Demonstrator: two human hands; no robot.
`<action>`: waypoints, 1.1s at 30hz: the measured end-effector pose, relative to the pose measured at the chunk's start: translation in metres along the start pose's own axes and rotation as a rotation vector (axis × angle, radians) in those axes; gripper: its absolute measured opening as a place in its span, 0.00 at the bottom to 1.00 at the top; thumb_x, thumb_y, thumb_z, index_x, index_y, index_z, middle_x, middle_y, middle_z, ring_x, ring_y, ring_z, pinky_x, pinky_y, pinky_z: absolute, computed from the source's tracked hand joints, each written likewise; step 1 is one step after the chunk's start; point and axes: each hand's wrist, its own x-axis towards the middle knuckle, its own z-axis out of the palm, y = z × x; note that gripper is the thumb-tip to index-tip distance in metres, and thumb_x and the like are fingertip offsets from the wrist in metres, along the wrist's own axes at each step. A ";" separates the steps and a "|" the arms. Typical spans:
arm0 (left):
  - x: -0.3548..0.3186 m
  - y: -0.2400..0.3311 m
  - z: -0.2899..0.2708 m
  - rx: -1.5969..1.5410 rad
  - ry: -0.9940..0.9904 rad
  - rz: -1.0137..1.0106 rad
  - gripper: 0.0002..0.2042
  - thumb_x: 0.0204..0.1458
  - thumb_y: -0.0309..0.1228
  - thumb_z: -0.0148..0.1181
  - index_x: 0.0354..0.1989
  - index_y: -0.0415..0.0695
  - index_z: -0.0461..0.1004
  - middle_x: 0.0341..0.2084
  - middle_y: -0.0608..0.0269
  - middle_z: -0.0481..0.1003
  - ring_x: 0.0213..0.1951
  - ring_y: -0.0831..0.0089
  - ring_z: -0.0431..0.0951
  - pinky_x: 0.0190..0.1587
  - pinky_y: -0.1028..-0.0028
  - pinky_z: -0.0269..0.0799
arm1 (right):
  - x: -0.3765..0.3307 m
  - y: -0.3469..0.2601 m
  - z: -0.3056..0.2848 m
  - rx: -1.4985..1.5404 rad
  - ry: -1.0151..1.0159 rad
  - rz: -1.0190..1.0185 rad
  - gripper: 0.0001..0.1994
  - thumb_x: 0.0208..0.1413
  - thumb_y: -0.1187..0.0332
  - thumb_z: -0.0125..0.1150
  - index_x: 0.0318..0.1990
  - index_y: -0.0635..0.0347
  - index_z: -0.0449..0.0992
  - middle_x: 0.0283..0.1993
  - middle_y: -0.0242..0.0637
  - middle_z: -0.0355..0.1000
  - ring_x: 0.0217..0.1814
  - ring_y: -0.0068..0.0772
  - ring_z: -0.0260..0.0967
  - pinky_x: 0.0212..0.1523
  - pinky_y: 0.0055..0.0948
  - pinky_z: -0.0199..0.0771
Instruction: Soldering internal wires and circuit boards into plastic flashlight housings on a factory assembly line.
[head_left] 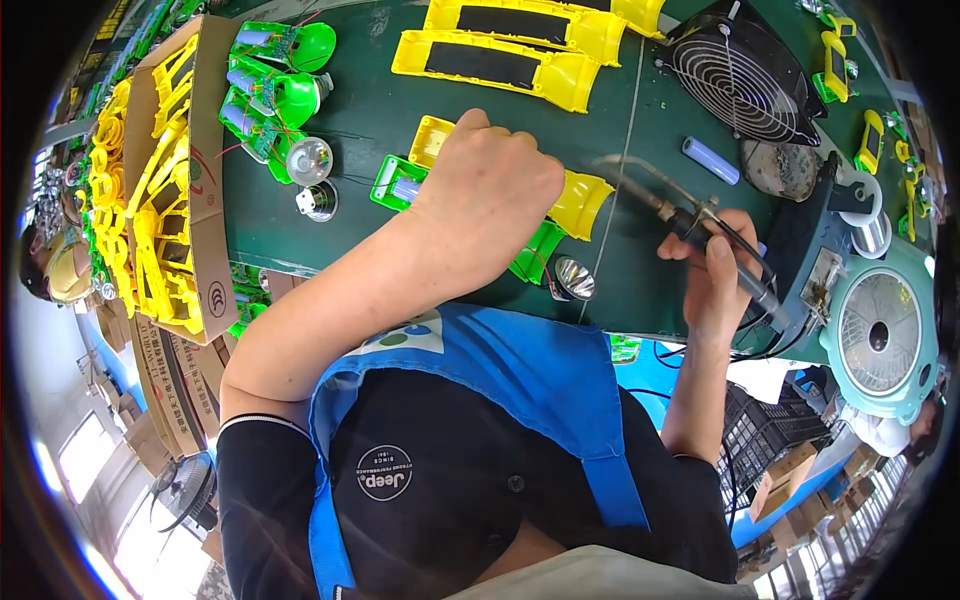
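Nearest the wearer, the blue apron point(540, 390) hangs against the edge of the green workbench point(380, 105). Just beyond that edge the right hand point(715, 275) grips a soldering iron point(690, 225) like a pen, fingers clenched round the dark handle, its blurred metal tip angled up and left toward the work. The left hand point(490, 195) lies palm down on a yellow-and-green plastic flashlight housing point(560, 215), fingers curled over it and pinning it to the bench, the forearm crossing in from the lower left. A silver reflector cup point(573, 277) on thin wires lies just beside the housing.

To solder well here, the housing should stay pressed flat, the tip should meet only the joint, and the left fingers should stay clear of the hot barrel.

Farther off lie a blue cylindrical battery cell point(710, 160), a black extraction fan point(740, 80), long yellow shells point(500, 60), and a cardboard box point(185, 170) of yellow parts at far left.
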 end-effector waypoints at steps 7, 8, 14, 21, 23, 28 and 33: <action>0.000 -0.001 -0.001 -0.008 0.006 0.000 0.04 0.32 0.23 0.63 0.20 0.44 0.76 0.19 0.58 0.74 0.29 0.63 0.78 0.34 0.68 0.64 | -0.005 0.032 0.057 -0.104 -0.018 -0.297 0.16 0.60 0.69 0.58 0.50 0.64 0.60 0.44 0.47 0.69 0.40 0.40 0.78 0.47 0.36 0.76; 0.001 0.000 -0.003 -0.020 -0.051 -0.021 0.03 0.36 0.23 0.60 0.22 0.43 0.76 0.21 0.58 0.73 0.30 0.62 0.77 0.36 0.68 0.64 | -0.004 0.038 0.061 -0.139 -0.037 -0.324 0.16 0.60 0.70 0.59 0.50 0.64 0.61 0.45 0.47 0.68 0.40 0.39 0.78 0.45 0.34 0.76; 0.001 0.002 -0.006 -0.036 -0.084 -0.035 0.04 0.40 0.23 0.57 0.26 0.42 0.75 0.23 0.57 0.73 0.31 0.61 0.77 0.38 0.67 0.65 | -0.002 0.047 0.060 -0.429 -0.116 -0.532 0.15 0.60 0.71 0.58 0.49 0.67 0.62 0.44 0.48 0.67 0.38 0.36 0.77 0.38 0.27 0.76; -0.001 -0.001 -0.002 -0.036 -0.048 -0.023 0.03 0.39 0.23 0.57 0.25 0.42 0.75 0.22 0.57 0.73 0.30 0.61 0.77 0.37 0.67 0.65 | -0.008 0.037 0.063 -0.375 -0.062 -0.306 0.14 0.65 0.62 0.49 0.51 0.60 0.57 0.35 0.48 0.79 0.50 0.39 0.71 0.57 0.37 0.64; -0.002 -0.001 -0.002 -0.035 -0.050 -0.024 0.03 0.39 0.23 0.57 0.25 0.42 0.75 0.22 0.57 0.73 0.30 0.61 0.77 0.37 0.67 0.65 | -0.008 0.037 0.062 -0.361 -0.053 -0.302 0.15 0.66 0.62 0.49 0.51 0.60 0.57 0.35 0.48 0.79 0.50 0.41 0.73 0.58 0.38 0.63; -0.001 0.000 0.000 -0.019 -0.040 -0.031 0.03 0.40 0.24 0.58 0.24 0.42 0.75 0.22 0.58 0.73 0.30 0.62 0.77 0.37 0.67 0.65 | -0.009 0.037 0.062 -0.398 -0.042 -0.308 0.15 0.66 0.62 0.49 0.50 0.60 0.57 0.35 0.47 0.79 0.50 0.39 0.72 0.58 0.38 0.64; 0.000 0.002 -0.001 0.022 -0.056 -0.044 0.02 0.41 0.25 0.58 0.25 0.43 0.75 0.22 0.60 0.73 0.31 0.63 0.78 0.37 0.68 0.66 | -0.005 0.046 0.062 -0.338 -0.046 -0.455 0.15 0.62 0.70 0.55 0.51 0.64 0.60 0.45 0.46 0.65 0.39 0.38 0.77 0.43 0.31 0.77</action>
